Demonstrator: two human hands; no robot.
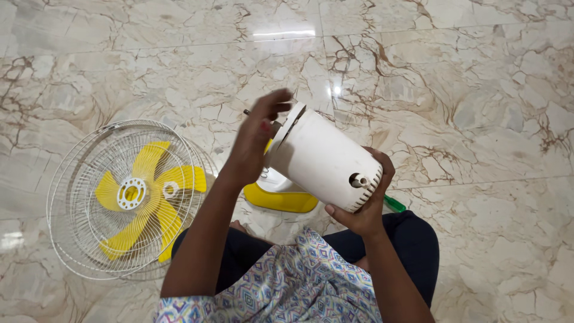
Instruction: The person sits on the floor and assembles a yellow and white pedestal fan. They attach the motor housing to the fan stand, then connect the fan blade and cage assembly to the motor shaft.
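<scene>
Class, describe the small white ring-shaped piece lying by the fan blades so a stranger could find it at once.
Start at the round white wire grille lying on the marble floor, left of the person. Yellow fan blades rest in it. The small white ring sits just right of the blades' larger white hub, and is plain and smaller.

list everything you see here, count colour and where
fan motor housing: 1, white, held up at centre, tilted
fan grilles: 2 by the look of it, white wire, stacked on the floor at left
fan blade: 1, yellow, lying among the grilles
fan base: 1, yellow and white, on the floor behind the housing
green tool handle: 1, green, mostly hidden by the right wrist
floor: marble tiles, beige with brown veins
left hand: 1, at the housing's front end
right hand: 1, gripping the housing's rear end
</scene>
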